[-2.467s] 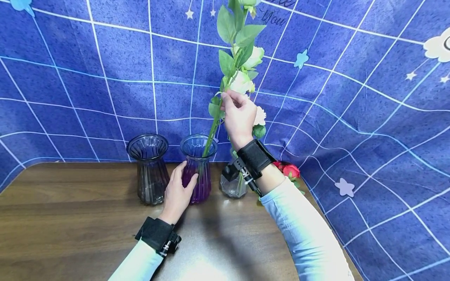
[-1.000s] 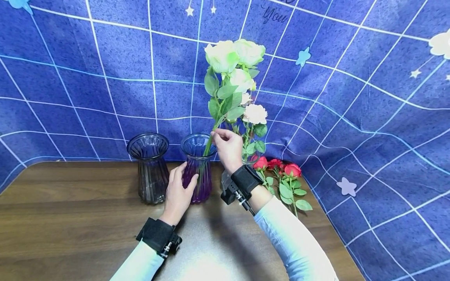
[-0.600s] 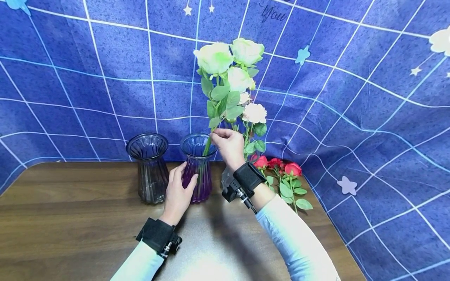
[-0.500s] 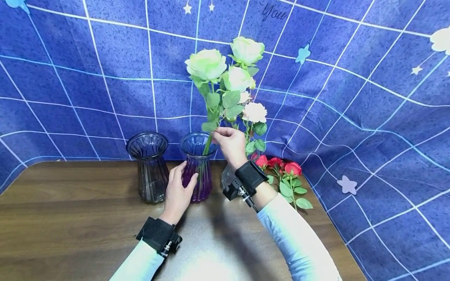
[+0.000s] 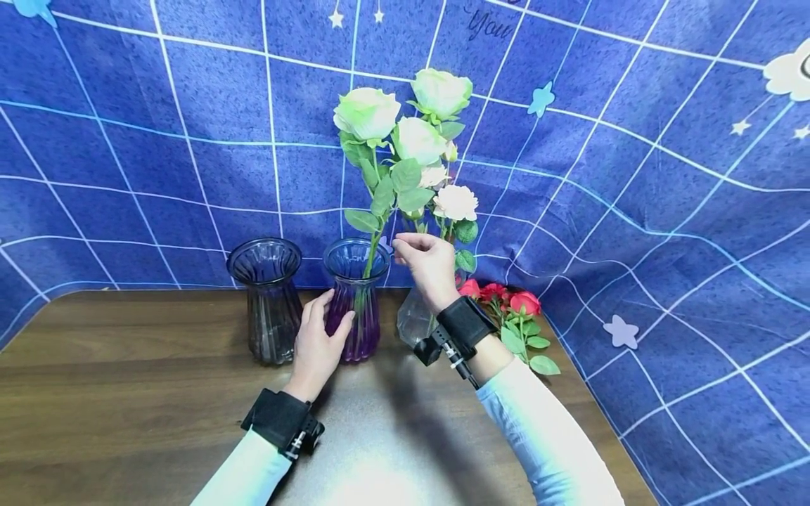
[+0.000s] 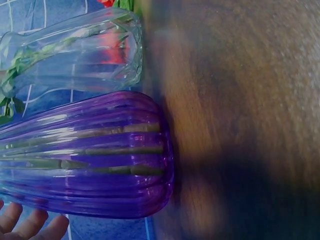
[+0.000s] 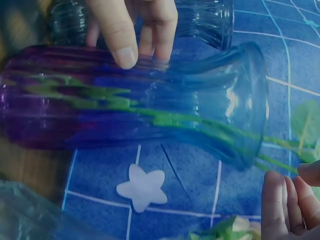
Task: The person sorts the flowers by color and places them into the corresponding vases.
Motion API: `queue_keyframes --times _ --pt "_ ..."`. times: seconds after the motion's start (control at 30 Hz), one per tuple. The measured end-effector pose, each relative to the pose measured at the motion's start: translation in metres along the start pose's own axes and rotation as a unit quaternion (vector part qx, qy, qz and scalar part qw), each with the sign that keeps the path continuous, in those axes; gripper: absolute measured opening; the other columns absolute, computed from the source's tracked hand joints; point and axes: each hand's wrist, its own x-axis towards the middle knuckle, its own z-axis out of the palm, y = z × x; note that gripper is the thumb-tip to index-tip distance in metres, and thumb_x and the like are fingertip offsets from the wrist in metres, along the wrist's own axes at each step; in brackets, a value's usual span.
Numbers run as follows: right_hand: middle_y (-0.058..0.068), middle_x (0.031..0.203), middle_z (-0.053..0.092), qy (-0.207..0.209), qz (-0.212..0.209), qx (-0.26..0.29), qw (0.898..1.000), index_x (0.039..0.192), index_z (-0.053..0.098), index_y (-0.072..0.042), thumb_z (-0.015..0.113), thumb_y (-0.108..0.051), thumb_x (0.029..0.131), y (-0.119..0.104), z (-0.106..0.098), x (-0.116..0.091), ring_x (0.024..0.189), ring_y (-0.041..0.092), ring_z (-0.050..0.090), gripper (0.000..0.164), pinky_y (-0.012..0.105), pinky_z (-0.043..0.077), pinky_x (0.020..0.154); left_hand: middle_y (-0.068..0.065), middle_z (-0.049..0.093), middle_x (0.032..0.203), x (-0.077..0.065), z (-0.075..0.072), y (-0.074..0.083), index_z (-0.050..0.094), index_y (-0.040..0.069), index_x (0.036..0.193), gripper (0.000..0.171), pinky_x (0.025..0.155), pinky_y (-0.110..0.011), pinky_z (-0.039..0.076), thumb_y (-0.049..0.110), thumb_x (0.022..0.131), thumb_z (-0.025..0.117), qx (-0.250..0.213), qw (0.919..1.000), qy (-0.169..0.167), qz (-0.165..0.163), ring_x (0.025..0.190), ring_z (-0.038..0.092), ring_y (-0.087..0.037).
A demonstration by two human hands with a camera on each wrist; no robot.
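A ribbed glass vase (image 5: 359,337), blue at the rim and purple below, stands on the table. My left hand (image 5: 316,344) holds its left side, thumb at the front; in the right wrist view that thumb (image 7: 122,47) lies against the glass. Green stems (image 6: 125,150) reach down inside to its base. They carry pale green-white roses (image 5: 367,114) that rise above the rim. My right hand (image 5: 430,267) is just right of the rim, fingers loosely bent and nothing between them. The rose stem stands apart from its fingertips, leaning on the vase's rim.
A smoky grey glass vase (image 5: 273,316) stands left of the purple one. On the right is a clear glass vase (image 6: 75,55) with pale pink flowers (image 5: 455,202), partly behind my right hand. Red roses (image 5: 524,303) lie beyond on the table (image 5: 158,422). A blue cloth hangs behind.
The right hand lowered a rose into the purple vase, turned its bloom left, then let go of the stem and drew slightly right. The left hand stayed on the vase.
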Motion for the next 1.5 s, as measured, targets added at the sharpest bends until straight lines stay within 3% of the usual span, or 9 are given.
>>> queue_keyframes --times 0.13,0.43,0.63,0.87,1.0,1.13,1.33,1.43,1.5 --pt "0.003 0.071 0.068 0.009 -0.008 -0.003 1.0 0.098 0.07 0.006 0.067 -0.005 0.083 0.001 -0.014 -0.003 0.056 0.003 0.061 0.019 0.038 0.058 0.071 -0.016 0.051 0.124 -0.001 -0.006 0.0 0.048 0.006 0.131 0.051 0.092 -0.045 0.047 0.027 0.088 0.065 -0.001 1.0 -0.007 -0.001 0.113 0.055 -0.031" --pt "-0.002 0.066 0.066 0.034 0.016 0.011 0.999 0.104 0.065 0.011 0.067 -0.006 0.084 0.005 -0.064 -0.007 0.056 0.003 0.061 0.026 0.019 0.054 0.059 -0.017 0.052 0.125 0.0 -0.032 0.009 0.048 0.003 0.131 0.05 0.089 -0.045 0.048 0.024 0.089 0.064 -0.006 0.9995 0.001 0.032 0.112 0.054 -0.03" --pt "-0.013 0.068 0.066 0.051 0.027 -0.031 0.998 0.108 0.065 0.008 0.065 -0.012 0.087 0.007 -0.1 -0.008 0.06 0.002 0.064 0.029 0.019 0.056 0.063 -0.015 0.055 0.121 0.003 -0.059 0.011 0.05 0.004 0.129 0.048 0.086 -0.042 0.048 0.021 0.087 0.067 0.008 0.9985 0.031 0.046 0.108 0.056 -0.029" --pt "-0.018 0.063 0.065 0.087 0.056 -0.034 0.994 0.109 0.062 0.012 0.065 -0.011 0.086 0.021 -0.143 -0.016 0.059 -0.001 0.063 0.032 0.016 0.054 0.059 -0.016 0.058 0.113 0.004 -0.085 0.005 0.056 0.004 0.122 0.041 0.078 -0.026 0.048 0.019 0.086 0.067 0.036 0.9963 0.067 0.04 0.099 0.06 -0.026" --pt "-0.018 0.062 0.066 0.095 0.074 -0.032 0.992 0.103 0.066 0.005 0.067 -0.01 0.085 0.033 -0.165 -0.026 0.057 0.0 0.063 0.023 0.015 0.053 0.056 -0.017 0.058 0.11 0.004 -0.097 -0.001 0.057 0.002 0.119 0.038 0.076 -0.017 0.044 0.017 0.086 0.067 0.043 0.9953 0.078 0.038 0.096 0.06 -0.027" --pt "-0.012 0.064 0.068 0.105 0.085 -0.049 0.99 0.097 0.069 -0.001 0.067 -0.012 0.085 0.059 -0.192 -0.032 0.059 0.002 0.064 0.016 0.018 0.054 0.056 -0.017 0.057 0.11 0.007 -0.105 -0.007 0.056 0.001 0.118 0.038 0.077 -0.01 0.04 0.019 0.087 0.066 0.048 0.9948 0.086 0.026 0.096 0.059 -0.026" --pt "-0.007 0.074 0.073 0.089 0.055 -0.057 0.993 0.101 0.073 -0.012 0.071 -0.03 0.083 0.2 -0.274 -0.015 0.066 0.006 0.069 0.025 0.021 0.055 0.054 -0.017 0.055 0.116 0.014 -0.113 -0.015 0.051 -0.001 0.123 0.042 0.078 -0.003 0.039 0.023 0.09 0.062 0.023 0.9969 0.074 -0.01 0.102 0.058 -0.026" --pt "-0.012 0.069 0.071 0.102 0.104 -0.099 0.984 0.098 0.073 -0.016 0.069 -0.033 0.084 0.2 -0.277 -0.032 0.061 0.001 0.066 0.022 0.019 0.054 0.054 -0.017 0.053 0.122 0.019 -0.117 -0.016 0.048 -0.001 0.127 0.045 0.079 -0.003 0.04 0.023 0.091 0.061 0.011 0.9975 0.067 -0.019 0.107 0.057 -0.027" --pt "-0.012 0.066 0.069 0.1 0.15 -0.131 0.975 0.103 0.07 -0.007 0.065 -0.025 0.088 0.171 -0.264 -0.053 0.06 0.001 0.065 0.024 0.02 0.055 0.056 -0.017 0.052 0.127 0.022 -0.121 -0.016 0.045 0.0 0.131 0.049 0.085 -0.012 0.046 0.024 0.091 0.06 0.009 0.998 0.057 -0.024 0.111 0.057 -0.029"
